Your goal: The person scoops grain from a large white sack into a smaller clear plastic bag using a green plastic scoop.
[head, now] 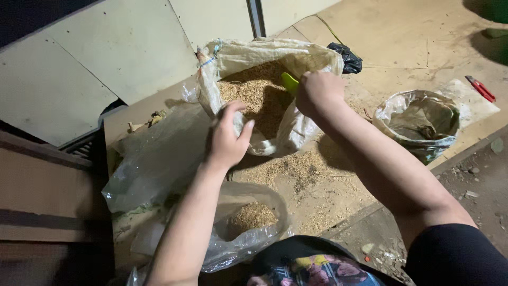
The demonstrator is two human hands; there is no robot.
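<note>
The right hand (317, 91) is closed around the handle of a green scoop (289, 82), whose blade dips into the tan husk-like grain (256, 92) inside a big woven sack (264, 58). The left hand (226, 139) is half open, fingers curled over the sack's near rim, pulling it wide. Just below the left forearm sits a clear plastic bag (248, 228), mouth open, with only a small heap of the same grain at its bottom, so the filling looks barely begun: the sack is mostly full and the bag mostly empty. Between sack and bag some grain lies spilled on the floor (312, 185). Left of the left hand lies a crumpled clear sheet (153, 159). Well to the right of the right hand stand another rolled-down bag (420, 124) and red-handled cutters (480, 88)
</note>
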